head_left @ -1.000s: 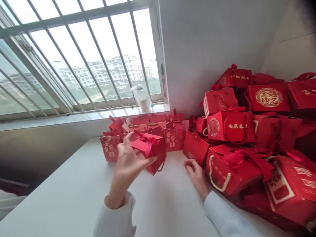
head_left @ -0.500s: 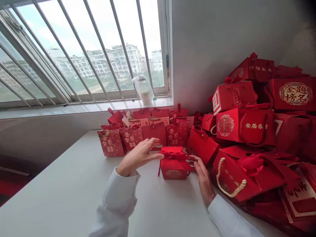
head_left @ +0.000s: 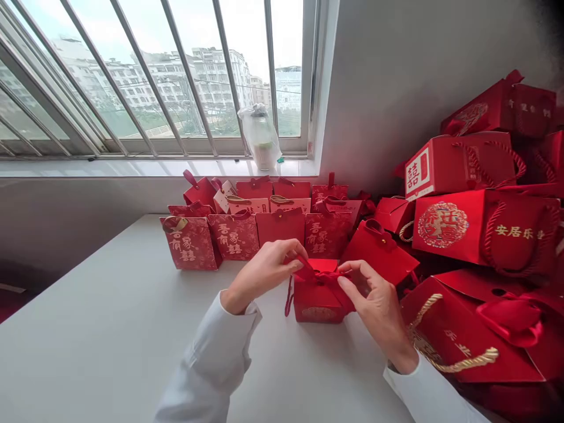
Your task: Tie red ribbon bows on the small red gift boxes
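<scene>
A small red gift box with a gold round print stands upright on the white table. Across its top runs a red ribbon tied in a bow. My left hand pinches the ribbon's left loop between thumb and fingers. On the other side, my right hand has thumb and forefinger closed on the right part of the bow. A dark red cord handle hangs at the box's left side.
Behind the box stand rows of red gift bags. A tall pile of larger red boxes with rope handles fills the right side. A bagged cup sits on the windowsill beneath a barred window.
Both hands have come in from beside the box and closed on the ribbon, which is now lifted on the left. The view has shifted slightly.
</scene>
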A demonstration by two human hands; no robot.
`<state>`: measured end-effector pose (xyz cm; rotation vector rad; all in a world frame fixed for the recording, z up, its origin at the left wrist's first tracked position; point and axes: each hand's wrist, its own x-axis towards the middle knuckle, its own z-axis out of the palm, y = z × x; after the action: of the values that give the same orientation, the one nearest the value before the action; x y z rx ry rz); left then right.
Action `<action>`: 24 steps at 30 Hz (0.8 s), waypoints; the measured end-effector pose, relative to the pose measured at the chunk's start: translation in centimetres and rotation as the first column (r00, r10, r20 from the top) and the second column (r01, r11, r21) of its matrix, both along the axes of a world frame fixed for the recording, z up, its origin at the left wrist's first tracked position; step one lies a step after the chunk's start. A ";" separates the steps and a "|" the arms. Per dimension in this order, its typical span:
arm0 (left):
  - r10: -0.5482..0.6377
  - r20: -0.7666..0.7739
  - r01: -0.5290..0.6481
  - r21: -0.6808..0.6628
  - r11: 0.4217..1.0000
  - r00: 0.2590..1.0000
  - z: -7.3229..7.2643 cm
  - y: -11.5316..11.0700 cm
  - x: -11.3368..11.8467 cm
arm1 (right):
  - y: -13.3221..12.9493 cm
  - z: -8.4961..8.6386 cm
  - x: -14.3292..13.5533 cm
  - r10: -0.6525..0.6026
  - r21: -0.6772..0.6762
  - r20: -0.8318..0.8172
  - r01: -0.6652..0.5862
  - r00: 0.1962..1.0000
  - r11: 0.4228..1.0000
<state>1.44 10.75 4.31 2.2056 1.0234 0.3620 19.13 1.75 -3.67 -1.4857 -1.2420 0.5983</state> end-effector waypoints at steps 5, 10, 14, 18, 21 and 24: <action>0.090 0.127 -0.090 -0.011 0.996 0.988 -1.0 0.2 0.1 | 0.1 0.9 0.4 -0.002 -0.033 0.021 0.003 1.000 0.999; 0.087 0.140 -0.091 0.022 0.996 0.986 -1.6 0.2 1.0 | -0.7 2.2 1.3 0.150 -0.129 0.102 -0.136 0.983 0.982; 0.087 0.126 -0.101 0.108 0.989 0.988 -2.0 0.1 1.7 | -1.4 3.6 1.7 0.308 -0.240 0.237 -0.251 0.921 0.938; 0.048 0.065 -0.052 0.065 0.997 0.997 -1.9 -0.1 1.8 | -1.3 3.9 1.9 0.237 -0.197 0.305 -0.182 0.922 0.963; 0.023 -0.004 -0.022 0.048 0.999 1.000 -1.7 -0.2 1.7 | -0.7 3.4 1.7 0.086 -0.080 0.337 -0.062 0.937 0.995; 0.026 -0.030 -0.025 0.044 0.999 0.999 -1.5 -0.2 1.7 | -0.2 2.9 1.1 0.026 0.007 0.369 -0.031 0.929 1.000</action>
<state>3.18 10.51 2.77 2.2451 1.0708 0.3657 20.26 1.58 -0.73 -1.6207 -1.5536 0.3352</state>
